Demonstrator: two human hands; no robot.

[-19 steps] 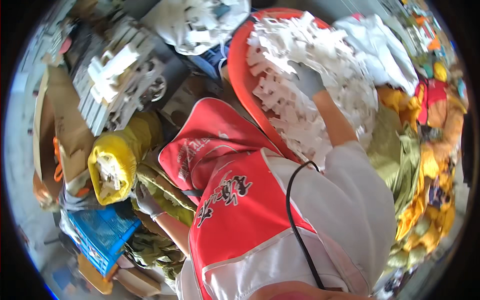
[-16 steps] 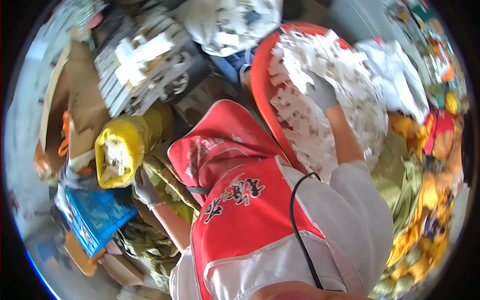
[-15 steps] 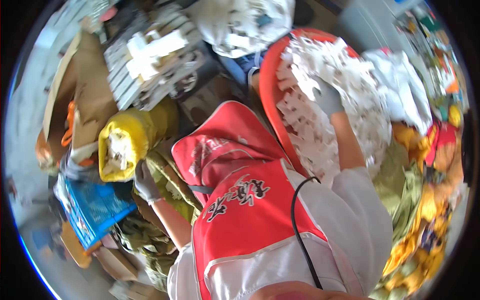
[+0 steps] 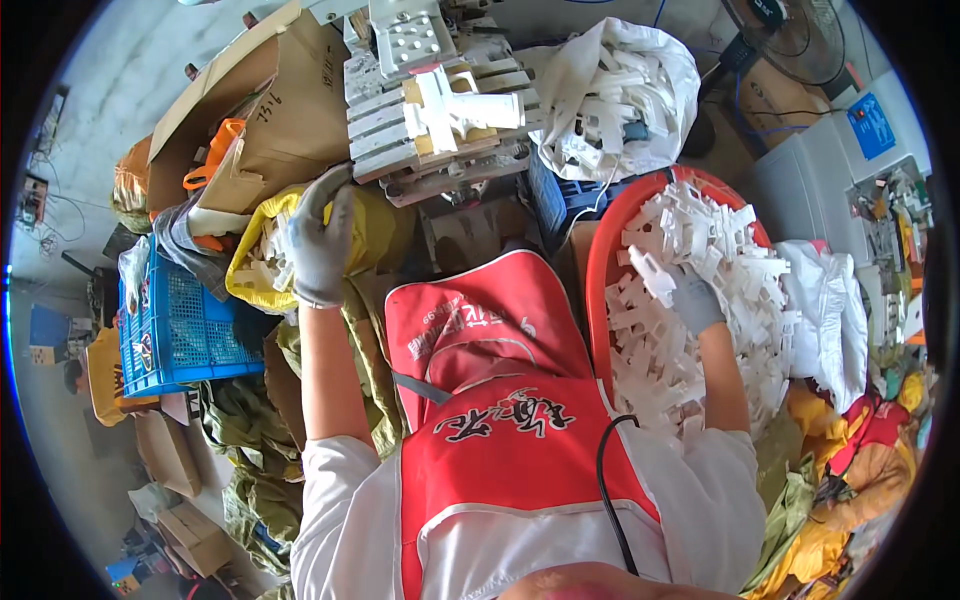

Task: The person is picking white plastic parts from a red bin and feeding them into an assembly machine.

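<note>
Head view: over the red tub point(image 4: 600, 300), your right hand point(image 4: 697, 301) gripped one white part point(image 4: 650, 274), best held firmly; left of the tub, your left hand point(image 4: 323, 240) had fingers apart.

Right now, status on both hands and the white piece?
Left hand open by yellow sack. Right hand gripping white piece over red tub. Loose pieces crowd around it.

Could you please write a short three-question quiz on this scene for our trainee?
1. Multiple choice: what colour is the tub of white pieces that the right hand reaches into? A) blue B) red C) green
2. True or false: the left hand is gloved.
3. Fill in the blank: the yellow sack is nearer to the ____ hand.

Key: 1. B; 2. True; 3. left
</note>
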